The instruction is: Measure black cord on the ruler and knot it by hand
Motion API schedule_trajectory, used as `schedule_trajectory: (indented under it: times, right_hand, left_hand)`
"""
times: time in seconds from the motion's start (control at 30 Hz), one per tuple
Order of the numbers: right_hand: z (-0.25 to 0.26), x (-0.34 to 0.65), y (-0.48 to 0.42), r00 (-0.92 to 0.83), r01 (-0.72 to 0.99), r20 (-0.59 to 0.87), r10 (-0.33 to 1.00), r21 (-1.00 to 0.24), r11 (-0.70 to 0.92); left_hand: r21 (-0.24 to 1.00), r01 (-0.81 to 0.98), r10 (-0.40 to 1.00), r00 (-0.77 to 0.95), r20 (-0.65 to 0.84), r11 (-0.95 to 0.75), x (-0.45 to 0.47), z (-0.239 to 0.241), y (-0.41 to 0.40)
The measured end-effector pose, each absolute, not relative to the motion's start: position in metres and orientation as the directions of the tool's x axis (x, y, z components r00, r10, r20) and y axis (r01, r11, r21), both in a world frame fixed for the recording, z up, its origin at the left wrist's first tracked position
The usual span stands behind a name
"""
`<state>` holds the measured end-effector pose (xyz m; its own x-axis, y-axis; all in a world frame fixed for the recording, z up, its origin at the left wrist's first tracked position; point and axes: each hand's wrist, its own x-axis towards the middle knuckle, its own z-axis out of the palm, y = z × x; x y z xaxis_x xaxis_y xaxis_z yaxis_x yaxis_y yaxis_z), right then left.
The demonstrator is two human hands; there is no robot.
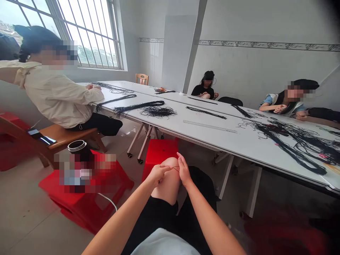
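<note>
My left hand point(158, 175) and my right hand point(183, 169) are raised close together above my bare knee point(167, 180). A thin black cord point(175, 169) runs across the small gap between them, pinched in the fingertips of both hands. Its ends are hard to follow at this size. Black fabric covers my thighs below the knee.
A long white table point(209, 140) stands ahead, holding a steel ruler point(209, 126) and a tangled mass of black cords point(292, 145). Several seated people work around it. A red stool point(159, 152) stands directly ahead, and another point(106, 198) stands to my left, bearing a dark flask point(77, 150).
</note>
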<state>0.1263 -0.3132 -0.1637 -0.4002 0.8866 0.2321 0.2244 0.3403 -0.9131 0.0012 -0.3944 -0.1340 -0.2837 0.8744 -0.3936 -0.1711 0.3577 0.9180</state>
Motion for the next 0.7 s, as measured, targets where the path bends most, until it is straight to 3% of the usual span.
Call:
schedule_trajectory:
  times: [0.17, 0.3, 0.53, 0.7]
  right_hand:
    - [-0.144, 0.164, -0.346, -0.533, 0.068, 0.185, 0.825, -0.963, 0.26]
    - [-0.132, 0.175, -0.365, -0.619, -0.081, 0.107, 0.778, -0.994, 0.072]
    - [-0.134, 0.172, -0.373, -0.569, -0.172, -0.063, 0.82, -0.966, -0.194]
    - [-0.13, 0.173, -0.373, -0.535, -0.182, -0.09, 0.84, -0.959, -0.219]
  left_hand:
    - [0.945, -0.147, 0.91, -0.261, -0.321, 0.291, 0.003, -0.123, -0.415]
    - [0.964, -0.118, 0.932, -0.252, -0.261, 0.238, 0.007, -0.109, -0.426]
    - [0.969, -0.116, 0.944, -0.227, -0.241, 0.219, 0.012, -0.103, -0.434]
    - [0.938, -0.142, 0.921, -0.191, -0.341, 0.317, 0.016, -0.11, -0.438]
